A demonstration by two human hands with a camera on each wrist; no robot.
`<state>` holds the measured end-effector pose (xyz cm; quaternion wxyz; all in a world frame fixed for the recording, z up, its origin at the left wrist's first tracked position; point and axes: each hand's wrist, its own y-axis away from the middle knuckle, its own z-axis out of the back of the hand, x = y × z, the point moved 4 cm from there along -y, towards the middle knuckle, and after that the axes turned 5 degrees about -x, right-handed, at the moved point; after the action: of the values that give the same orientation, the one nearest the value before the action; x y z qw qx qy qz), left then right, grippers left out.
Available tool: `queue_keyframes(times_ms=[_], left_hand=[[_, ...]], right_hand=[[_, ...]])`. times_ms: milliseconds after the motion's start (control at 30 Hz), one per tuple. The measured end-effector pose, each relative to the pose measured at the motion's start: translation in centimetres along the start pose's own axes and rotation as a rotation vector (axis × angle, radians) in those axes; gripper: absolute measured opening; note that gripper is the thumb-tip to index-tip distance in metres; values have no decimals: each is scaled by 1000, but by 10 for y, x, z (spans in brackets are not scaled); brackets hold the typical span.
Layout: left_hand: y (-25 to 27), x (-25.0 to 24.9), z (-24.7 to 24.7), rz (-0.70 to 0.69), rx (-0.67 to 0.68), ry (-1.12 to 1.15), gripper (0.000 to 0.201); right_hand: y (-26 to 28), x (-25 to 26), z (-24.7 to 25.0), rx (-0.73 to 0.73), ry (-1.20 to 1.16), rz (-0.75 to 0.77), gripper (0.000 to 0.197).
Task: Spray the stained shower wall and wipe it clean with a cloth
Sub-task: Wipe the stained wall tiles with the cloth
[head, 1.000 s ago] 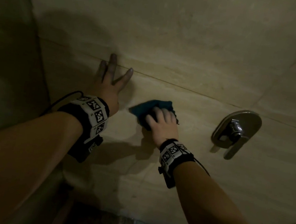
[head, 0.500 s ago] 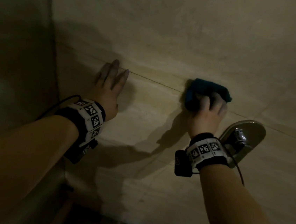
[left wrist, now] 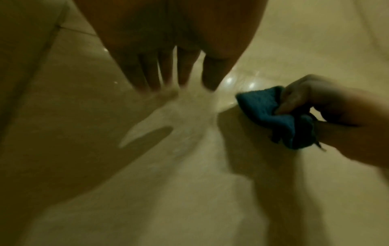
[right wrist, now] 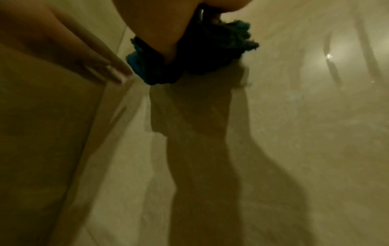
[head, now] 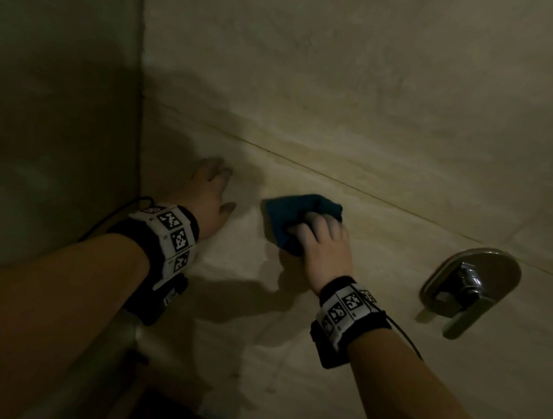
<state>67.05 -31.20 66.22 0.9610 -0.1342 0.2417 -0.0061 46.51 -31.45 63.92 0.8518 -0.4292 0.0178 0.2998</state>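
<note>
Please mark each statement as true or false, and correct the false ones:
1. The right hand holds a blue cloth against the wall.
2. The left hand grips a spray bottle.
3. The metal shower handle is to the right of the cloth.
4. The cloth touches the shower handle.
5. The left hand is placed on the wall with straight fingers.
1. True. The right hand holds the blue cloth against the wall.
2. False. The left hand holds nothing; no spray bottle is in view.
3. True. The shower handle is to the right of the cloth.
4. False. Bare wall separates them.
5. True. Its fingers are straight, on the wall.
</note>
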Motion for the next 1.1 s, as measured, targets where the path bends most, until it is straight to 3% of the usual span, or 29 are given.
queue_keyframes(times_ms=[100, 200, 333, 500, 600, 667, 767, 867, 967, 1100], left_hand=[[5, -19, 6, 44, 25, 324, 43], [13, -40, 12, 28, 117, 500, 33], [21, -58, 23, -36, 233, 607, 35], [35, -64, 32, -23, 354, 658, 20], [38, -68, 41, -61, 306, 544, 15], [37, -69, 46, -30, 262, 542, 17], [38, -72, 48, 54, 217, 640, 17], [40, -75, 43, 56, 210, 652, 17], [43, -78, 44, 49, 191, 677, 15], [47, -88, 44, 11, 240, 654, 7]], right_hand=[[1, 3, 22, -237, -48, 36, 18], [5, 16, 39, -313, -69, 117, 17], [14, 24, 50, -314, -72, 119, 18], [20, 25, 61, -259, -82, 43, 20], [16, 28, 68, -148, -166, 2, 28], [13, 28, 74, -3, -338, -115, 41], [14, 28, 80, 253, -878, -462, 58], [14, 30, 81, 236, -1375, -668, 56], [12, 31, 80, 169, -1336, -773, 52], [16, 26, 77, 40, -1235, -832, 33]])
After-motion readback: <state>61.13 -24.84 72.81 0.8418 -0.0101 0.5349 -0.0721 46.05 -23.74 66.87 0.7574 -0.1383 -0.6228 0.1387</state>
